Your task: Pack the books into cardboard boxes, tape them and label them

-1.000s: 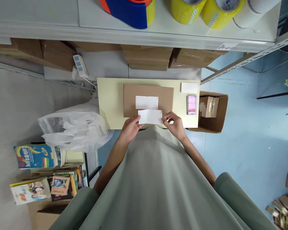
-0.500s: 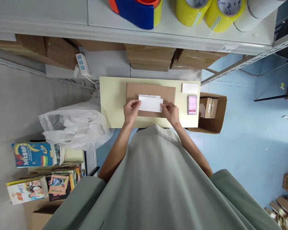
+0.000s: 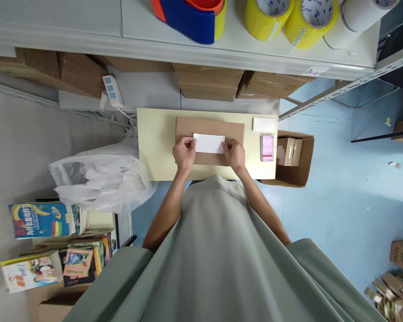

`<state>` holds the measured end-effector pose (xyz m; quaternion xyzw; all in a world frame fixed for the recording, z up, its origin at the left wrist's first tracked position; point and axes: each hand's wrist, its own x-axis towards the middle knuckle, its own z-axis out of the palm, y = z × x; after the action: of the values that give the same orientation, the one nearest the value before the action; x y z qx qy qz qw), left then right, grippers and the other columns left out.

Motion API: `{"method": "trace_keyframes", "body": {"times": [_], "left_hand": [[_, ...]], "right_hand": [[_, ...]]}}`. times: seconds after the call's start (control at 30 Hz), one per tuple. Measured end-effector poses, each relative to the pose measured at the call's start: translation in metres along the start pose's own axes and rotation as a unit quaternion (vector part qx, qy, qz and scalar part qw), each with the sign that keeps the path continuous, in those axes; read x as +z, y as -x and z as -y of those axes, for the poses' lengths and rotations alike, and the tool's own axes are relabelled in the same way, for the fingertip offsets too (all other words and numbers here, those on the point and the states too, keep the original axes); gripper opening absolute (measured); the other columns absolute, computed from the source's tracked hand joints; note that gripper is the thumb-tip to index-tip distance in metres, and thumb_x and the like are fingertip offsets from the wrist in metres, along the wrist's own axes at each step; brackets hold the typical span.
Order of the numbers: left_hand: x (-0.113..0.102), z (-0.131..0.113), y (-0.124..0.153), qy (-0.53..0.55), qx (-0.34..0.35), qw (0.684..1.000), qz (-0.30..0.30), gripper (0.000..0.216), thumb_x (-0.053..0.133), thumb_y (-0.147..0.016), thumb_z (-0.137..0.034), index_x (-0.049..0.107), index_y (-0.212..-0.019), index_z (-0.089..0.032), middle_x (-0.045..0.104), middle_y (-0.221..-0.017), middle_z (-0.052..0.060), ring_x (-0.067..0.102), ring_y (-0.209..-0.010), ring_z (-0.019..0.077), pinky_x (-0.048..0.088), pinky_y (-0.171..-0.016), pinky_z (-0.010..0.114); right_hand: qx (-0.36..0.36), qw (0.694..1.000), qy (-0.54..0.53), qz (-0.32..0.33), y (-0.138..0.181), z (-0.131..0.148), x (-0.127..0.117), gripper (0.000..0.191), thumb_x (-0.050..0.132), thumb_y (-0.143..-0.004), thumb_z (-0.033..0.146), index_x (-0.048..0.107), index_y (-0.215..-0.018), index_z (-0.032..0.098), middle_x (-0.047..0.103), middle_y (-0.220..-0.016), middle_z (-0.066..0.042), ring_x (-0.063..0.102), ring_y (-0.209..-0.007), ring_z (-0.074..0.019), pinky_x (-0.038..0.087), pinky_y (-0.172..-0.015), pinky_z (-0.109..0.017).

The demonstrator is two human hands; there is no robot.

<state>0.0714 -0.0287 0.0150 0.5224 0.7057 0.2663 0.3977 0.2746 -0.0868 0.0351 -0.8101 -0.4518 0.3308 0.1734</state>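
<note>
My left hand (image 3: pixel 184 155) pinches the left end of a small stack of white paper slips (image 3: pixel 208 143). Fingers of my right hand (image 3: pixel 234 154) are closed on the right end of the same slips. The slips lie flat, or just over, a closed brown cardboard box (image 3: pixel 210 126); whether they touch it I cannot tell. Under the box is a pale yellow tabletop (image 3: pixel 156 145). To the right on the tabletop lie a white stack of paper (image 3: pixel 263 124) and a pink-and-white pack (image 3: pixel 267 148).
An open carton (image 3: pixel 305 165) with a smaller box stands right of the table. Left are a plastic bag (image 3: pixel 104 179) and stacked books (image 3: pixel 42 219). Above, a shelf edge (image 3: pixel 188 53) carries a blue tape dispenser (image 3: pixel 191 20) and yellow tape rolls (image 3: pixel 268 20). A power strip (image 3: pixel 113 91) lies behind.
The slips, offset from each other before, now line up as one rectangle. My right hand has shifted slightly left and its fingers have curled in more. The whole view has moved slightly.
</note>
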Motion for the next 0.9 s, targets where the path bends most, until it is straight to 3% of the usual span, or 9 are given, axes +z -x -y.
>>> {"method": "trace_keyframes", "body": {"times": [0.37,0.53,0.77,0.9], "left_hand": [[0.006,-0.002,0.0,-0.022,-0.005,1.0,-0.013,0.008,0.074,-0.099,-0.03,0.077,-0.099,-0.023,0.084,-0.105,0.01,0.077,-0.099,0.029,0.054,-0.097,0.04],[0.006,-0.004,-0.001,-0.037,-0.01,0.999,-0.004,0.01,0.071,-0.1,-0.031,0.076,-0.099,-0.023,0.083,-0.108,0.012,0.077,-0.104,0.0322,0.053,-0.101,0.043],[0.004,-0.011,0.002,-0.06,0.0,0.998,-0.004,0.008,0.072,-0.101,-0.027,0.077,-0.099,-0.02,0.084,-0.11,0.015,0.078,-0.102,0.0322,0.053,-0.101,0.043],[0.003,-0.013,0.003,-0.067,0.002,0.998,-0.004,0.009,0.072,-0.102,-0.027,0.077,-0.101,-0.02,0.085,-0.111,0.014,0.079,-0.101,0.0301,0.054,-0.1,0.041]], "right_hand": [[0.011,1.0,0.005,-0.022,-0.004,0.001,0.007,0.029,0.061,-0.112,0.04,0.065,-0.087,0.025,0.081,-0.106,-0.013,0.077,-0.097,-0.0314,0.058,-0.087,-0.041],[0.026,0.999,0.027,0.0,-0.003,0.008,0.005,0.028,0.06,-0.113,0.036,0.066,-0.088,0.024,0.08,-0.114,-0.015,0.078,-0.101,-0.0335,0.057,-0.09,-0.044],[0.029,0.998,0.054,0.004,-0.007,0.01,-0.003,0.026,0.065,-0.11,0.035,0.066,-0.086,0.024,0.082,-0.109,-0.014,0.077,-0.096,-0.0316,0.057,-0.088,-0.043],[0.026,0.995,0.079,0.055,-0.002,0.01,-0.013,0.024,0.072,-0.106,0.031,0.069,-0.083,0.025,0.084,-0.105,-0.011,0.078,-0.098,-0.0305,0.057,-0.087,-0.041]]}}
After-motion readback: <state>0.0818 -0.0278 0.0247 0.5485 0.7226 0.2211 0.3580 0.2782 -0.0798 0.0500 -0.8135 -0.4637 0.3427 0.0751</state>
